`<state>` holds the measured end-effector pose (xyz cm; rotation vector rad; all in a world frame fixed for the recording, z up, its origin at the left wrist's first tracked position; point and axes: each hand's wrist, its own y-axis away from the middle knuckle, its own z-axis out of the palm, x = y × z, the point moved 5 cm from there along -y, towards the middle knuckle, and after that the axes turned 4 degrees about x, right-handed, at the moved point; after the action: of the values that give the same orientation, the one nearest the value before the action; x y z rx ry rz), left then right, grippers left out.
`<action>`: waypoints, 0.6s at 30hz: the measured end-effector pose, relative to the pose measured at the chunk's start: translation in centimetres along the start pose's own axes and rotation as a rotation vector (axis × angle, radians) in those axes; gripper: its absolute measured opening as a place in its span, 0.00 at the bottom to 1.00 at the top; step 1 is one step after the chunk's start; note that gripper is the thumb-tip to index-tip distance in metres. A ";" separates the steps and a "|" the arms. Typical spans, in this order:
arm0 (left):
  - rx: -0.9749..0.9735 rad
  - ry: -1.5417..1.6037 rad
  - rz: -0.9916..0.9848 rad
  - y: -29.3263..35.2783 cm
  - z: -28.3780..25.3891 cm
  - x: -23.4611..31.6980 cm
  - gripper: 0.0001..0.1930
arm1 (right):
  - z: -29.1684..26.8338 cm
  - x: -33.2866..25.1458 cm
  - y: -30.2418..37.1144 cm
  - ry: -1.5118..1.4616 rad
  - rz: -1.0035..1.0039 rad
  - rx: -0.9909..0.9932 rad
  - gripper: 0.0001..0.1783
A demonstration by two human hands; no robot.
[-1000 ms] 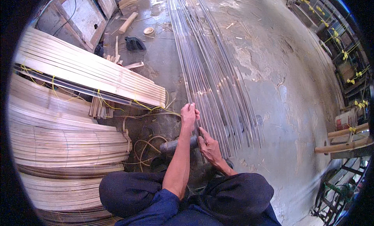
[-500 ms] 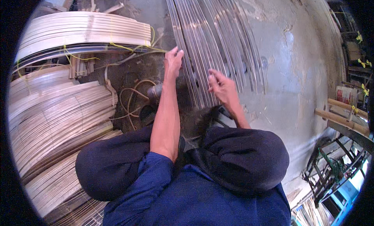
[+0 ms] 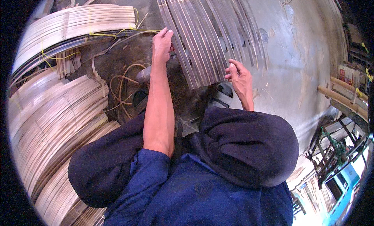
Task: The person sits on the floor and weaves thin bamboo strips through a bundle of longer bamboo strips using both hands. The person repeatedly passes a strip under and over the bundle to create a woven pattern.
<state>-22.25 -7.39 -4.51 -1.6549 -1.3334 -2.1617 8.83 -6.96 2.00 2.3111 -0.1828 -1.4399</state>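
Observation:
Long, thin greyish strips [image 3: 198, 42] lie side by side in front of me, their near ends reaching toward my feet. Along the left edge of the strips is my left hand [image 3: 162, 46], its fingers curled and closed; what they hold, if anything, is hidden. A thin yellow tie [image 3: 146, 30] runs from the left to its fingertips. My right hand [image 3: 241, 78] hovers at the near right corner of the closer-packed left group, fingers half bent and apart, with nothing visible in them. More strips [image 3: 237, 31] lie looser on the right.
Bundled pale slats [image 3: 78, 25] with yellow ties lie at the far left, above a large stack of pale strips [image 3: 58, 120]. A coiled cord [image 3: 122, 87] lies on the floor. Wooden poles [image 3: 343, 97] and a dark metal frame [image 3: 331, 152] stand at the right.
My right hand has moved from over the strips to the right edge of the left group, whose near ends now look closer together. The left hand stays at the left edge. The view has shifted.

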 end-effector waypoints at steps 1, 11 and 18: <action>0.006 -0.013 -0.006 -0.2 -0.4 -0.2 0.21 | 0.1 0.0 0.2 -0.011 0.001 0.004 0.20; 0.431 -0.568 0.784 -0.3 1.2 5.2 0.24 | -3.3 4.1 2.4 0.054 0.101 0.123 0.16; 0.021 -1.101 0.865 2.8 12.7 4.2 0.36 | -3.0 7.5 2.2 -0.145 0.222 0.188 0.18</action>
<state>-13.20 1.31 0.81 -2.8000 -0.4520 -0.7118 15.08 -10.51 -2.19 2.2438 -0.6215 -1.5310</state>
